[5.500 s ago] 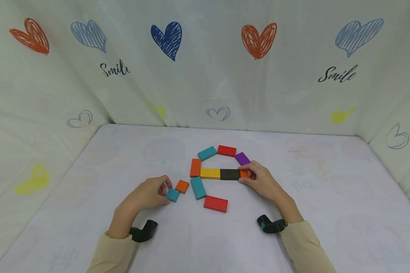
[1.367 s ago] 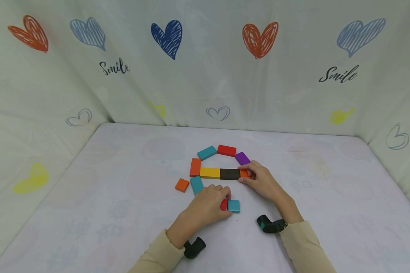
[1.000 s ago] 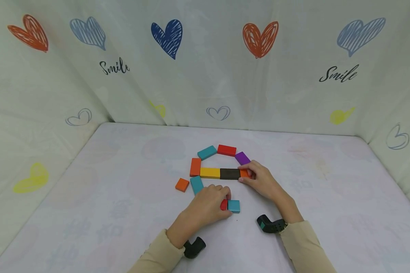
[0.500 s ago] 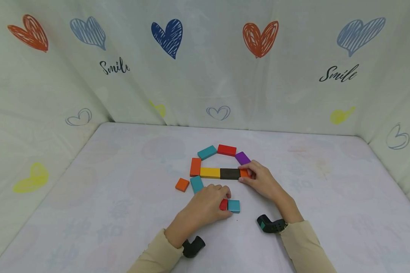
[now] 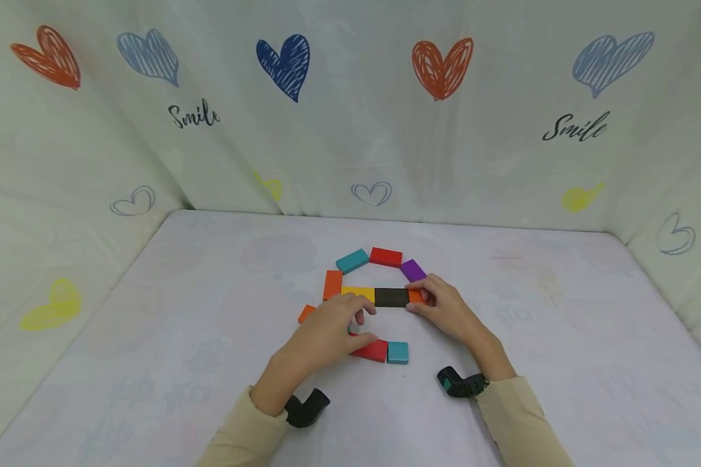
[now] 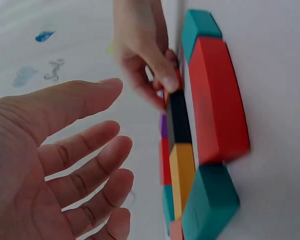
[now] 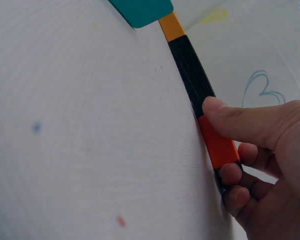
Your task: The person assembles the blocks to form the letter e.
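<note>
My right hand (image 5: 444,308) pinches an orange block (image 7: 217,145) at the right end of a row. Beside it in that row lie a black block (image 5: 391,297) and a yellow block (image 5: 359,292). My left hand (image 5: 327,327), fingers apart and holding nothing, hovers over the left side of the blocks. Below its thumb lies a red block (image 5: 370,350), with a small teal block (image 5: 398,353) at its right end. A longer teal block (image 6: 210,205) meets the red one's other end in the left wrist view; in the head view my left hand mostly hides it.
Behind the row an arc runs through an orange-red block (image 5: 332,284), a teal block (image 5: 352,261), a red block (image 5: 385,257) and a purple block (image 5: 412,270). A small orange block (image 5: 306,313) lies left, partly covered. The white tabletop (image 5: 502,272) meets a printed curtain.
My left hand has carried the small teal block from the left to the lower red block's right end, let go of it, and drawn back up and left. My right hand has stayed put.
</note>
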Motion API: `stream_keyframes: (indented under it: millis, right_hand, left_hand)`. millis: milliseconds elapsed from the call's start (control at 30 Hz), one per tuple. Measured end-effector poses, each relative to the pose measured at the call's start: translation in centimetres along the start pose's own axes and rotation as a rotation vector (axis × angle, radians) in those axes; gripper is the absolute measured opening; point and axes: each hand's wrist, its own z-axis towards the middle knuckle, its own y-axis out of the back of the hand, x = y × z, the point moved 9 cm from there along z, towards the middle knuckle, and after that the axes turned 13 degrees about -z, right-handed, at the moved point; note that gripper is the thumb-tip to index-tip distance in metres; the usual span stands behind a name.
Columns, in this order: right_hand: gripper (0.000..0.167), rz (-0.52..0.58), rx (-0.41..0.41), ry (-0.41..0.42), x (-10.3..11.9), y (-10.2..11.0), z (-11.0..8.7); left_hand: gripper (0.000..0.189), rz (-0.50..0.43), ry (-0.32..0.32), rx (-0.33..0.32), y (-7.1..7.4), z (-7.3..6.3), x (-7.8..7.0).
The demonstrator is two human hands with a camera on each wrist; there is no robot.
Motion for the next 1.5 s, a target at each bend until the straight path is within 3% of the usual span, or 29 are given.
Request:
stream_keyframes:
  millis: [367, 500, 667, 900, 1133, 1500]
  right_hand:
    - [0.033, 0.002, -0.011, 0.009, 0.1, 0.1, 0.0]
    - [0.034, 0.003, -0.003, -0.004, 0.1, 0.1, 0.0]
    - [0.035, 0.007, 0.004, -0.013, 0.0, -0.1, 0.0]
    - [0.034, 0.007, -0.001, -0.006, 0.1, 0.0, -0.1]
    - [0.034, 0.008, -0.007, 0.005, 0.1, 0.1, -0.1]
    - [0.034, 0.016, -0.006, 0.005, 0.1, 0.1, 0.0]
  left_hand:
    - [0.035, -0.010, 0.033, -0.165, 3.7, -1.2, 3.5]
    - [0.034, -0.002, 0.045, -0.189, 4.5, -1.4, 4.6]
    - [0.033, 0.008, 0.108, -0.175, 5.1, -1.5, 6.0]
    - [0.037, -0.011, 0.176, -0.146, 5.4, -1.5, 7.7]
    - [0.043, -0.083, 0.282, -0.134, 4.5, -1.4, 9.4]
    - [0.040, -0.083, 0.322, -0.159, 4.2, -1.5, 9.5]
